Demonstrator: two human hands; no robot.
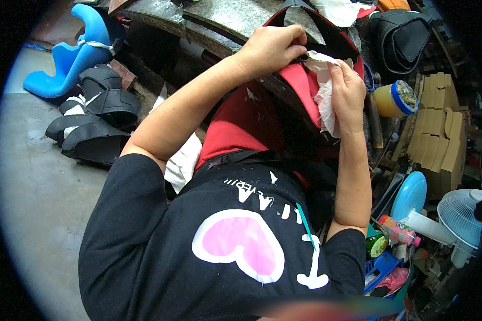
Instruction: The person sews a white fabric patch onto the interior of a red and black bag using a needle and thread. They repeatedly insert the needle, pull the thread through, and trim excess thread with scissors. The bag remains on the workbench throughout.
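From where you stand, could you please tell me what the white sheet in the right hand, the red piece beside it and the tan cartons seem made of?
White sheet: thin, matte cloth or soft paper, judging by its loose creases. Red piece: probably smooth fabric or synthetic leather, given its even, curving surface. Tan cartons: likely matte cardboard, with straight folded edges.

We have room at near left, over grey floor (32, 214). Far left, blue plastic piece (67, 67) and black pieces (104, 115) block us. Between our forearms (352, 174), gap above red trousers (233, 131). Right crowded: yellow jar (386, 101) past right hand (349, 92), then cartons (438, 125).
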